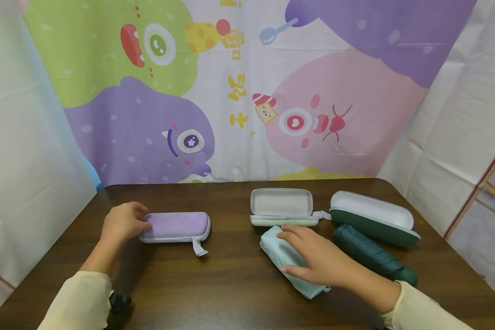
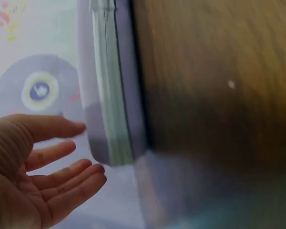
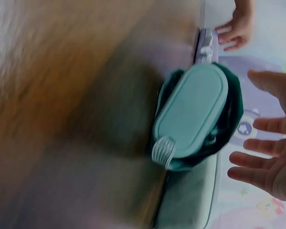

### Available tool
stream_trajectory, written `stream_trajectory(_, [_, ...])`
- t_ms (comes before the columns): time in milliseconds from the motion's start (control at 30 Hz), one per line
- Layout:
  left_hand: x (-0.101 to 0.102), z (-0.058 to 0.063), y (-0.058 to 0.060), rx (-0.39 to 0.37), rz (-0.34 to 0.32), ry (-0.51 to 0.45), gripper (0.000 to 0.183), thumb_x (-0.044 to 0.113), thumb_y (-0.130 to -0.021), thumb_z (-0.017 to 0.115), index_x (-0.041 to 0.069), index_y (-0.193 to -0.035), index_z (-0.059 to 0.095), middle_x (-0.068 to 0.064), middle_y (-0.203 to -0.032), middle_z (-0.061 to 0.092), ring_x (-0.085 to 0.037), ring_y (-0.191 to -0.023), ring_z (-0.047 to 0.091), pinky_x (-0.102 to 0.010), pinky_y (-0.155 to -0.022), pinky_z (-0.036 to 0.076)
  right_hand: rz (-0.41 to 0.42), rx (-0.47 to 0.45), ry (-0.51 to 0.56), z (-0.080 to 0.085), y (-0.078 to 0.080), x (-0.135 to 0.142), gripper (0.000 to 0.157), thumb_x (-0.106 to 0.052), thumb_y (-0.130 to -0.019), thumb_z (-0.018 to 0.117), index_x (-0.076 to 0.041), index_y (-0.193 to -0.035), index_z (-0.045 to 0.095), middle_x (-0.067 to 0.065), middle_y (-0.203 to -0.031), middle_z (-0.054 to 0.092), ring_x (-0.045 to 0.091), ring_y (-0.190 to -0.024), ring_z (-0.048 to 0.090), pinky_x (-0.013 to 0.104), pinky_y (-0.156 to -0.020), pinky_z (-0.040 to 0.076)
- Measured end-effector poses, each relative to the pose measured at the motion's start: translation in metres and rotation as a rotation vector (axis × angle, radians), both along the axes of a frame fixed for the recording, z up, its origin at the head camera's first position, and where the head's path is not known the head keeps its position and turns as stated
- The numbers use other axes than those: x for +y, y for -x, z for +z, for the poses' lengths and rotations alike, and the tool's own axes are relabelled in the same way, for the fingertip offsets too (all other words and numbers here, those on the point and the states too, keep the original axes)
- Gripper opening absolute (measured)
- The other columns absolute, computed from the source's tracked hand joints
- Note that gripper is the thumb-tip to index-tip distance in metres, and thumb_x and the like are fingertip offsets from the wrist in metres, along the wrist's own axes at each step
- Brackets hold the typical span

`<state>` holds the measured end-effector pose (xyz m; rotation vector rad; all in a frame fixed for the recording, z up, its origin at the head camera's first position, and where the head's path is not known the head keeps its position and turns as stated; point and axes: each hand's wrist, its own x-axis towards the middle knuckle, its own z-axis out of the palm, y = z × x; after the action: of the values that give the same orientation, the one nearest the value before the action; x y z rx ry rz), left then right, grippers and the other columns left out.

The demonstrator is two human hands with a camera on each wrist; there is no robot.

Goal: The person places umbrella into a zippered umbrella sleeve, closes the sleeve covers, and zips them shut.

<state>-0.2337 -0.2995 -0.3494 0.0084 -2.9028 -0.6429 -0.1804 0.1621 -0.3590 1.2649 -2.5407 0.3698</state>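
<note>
A closed lavender zip case (image 1: 175,226) lies on the left of the table, its pull tab hanging toward me. My left hand (image 1: 123,221) is at the case's left end, thumb and fingers spread around the corner; the left wrist view shows the fingertips (image 2: 78,128) close beside the zipped edge. Over a folded mint umbrella (image 1: 286,261) hovers my right hand (image 1: 313,254), fingers extended and apart. In the right wrist view the umbrella's oval end (image 3: 193,109) with its ribbed strap faces the camera, and the right fingers (image 3: 257,162) stand off its side.
Behind the mint umbrella sits an open pale mint case (image 1: 282,203) with a grey lining. To the right, an open dark green case (image 1: 375,220) has a folded dark teal umbrella (image 1: 373,254) in front of it. A cartoon-print cloth (image 1: 239,151) hangs at the back table edge.
</note>
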Motion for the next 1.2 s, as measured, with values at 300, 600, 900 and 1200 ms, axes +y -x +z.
stream_trajectory(300, [0.038,0.011,-0.003,0.178,-0.07,0.193,0.038,0.006,-0.07,0.073,-0.004,-0.106,0.065,-0.027,-0.098,0.065,-0.047,-0.089,0.061,-0.057,-0.073,0.05,-0.107,-0.106,-0.026,0.011,-0.005,-0.011,0.068,-0.043,-0.083,0.075,-0.004,-0.134,0.051,0.018,-0.134,0.051,0.033,-0.12,0.052,0.048,-0.089,0.051])
stream_trajectory(600, [0.074,0.006,-0.003,0.332,-0.177,0.191,0.04,-0.001,-0.065,0.075,-0.003,-0.104,0.066,-0.023,-0.092,0.061,-0.039,-0.071,0.06,-0.052,-0.066,0.051,-0.167,-0.369,-0.156,0.016,-0.006,-0.014,0.087,-0.048,-0.082,0.076,-0.002,-0.145,0.037,0.022,-0.141,0.039,0.04,-0.122,0.047,0.049,-0.086,0.05])
stream_trajectory(900, [0.113,0.003,0.006,0.375,-0.283,0.127,0.043,-0.002,-0.064,0.078,-0.001,-0.105,0.067,-0.022,-0.097,0.058,-0.033,-0.073,0.058,-0.048,-0.07,0.051,-0.323,-0.438,-0.161,0.005,-0.002,-0.021,0.105,-0.052,-0.074,0.08,0.004,-0.146,0.029,0.027,-0.131,0.047,0.039,-0.106,0.058,0.05,-0.083,0.051])
stream_trajectory(1200, [0.152,0.009,0.013,0.286,-0.343,0.126,0.046,0.006,-0.066,0.086,0.004,-0.108,0.068,-0.017,-0.1,0.058,-0.032,-0.084,0.062,-0.043,-0.078,0.053,-0.412,-0.474,-0.196,0.0,0.002,-0.029,0.104,-0.047,-0.071,0.084,-0.004,-0.148,0.029,0.023,-0.128,0.052,0.034,-0.095,0.062,0.049,-0.073,0.053])
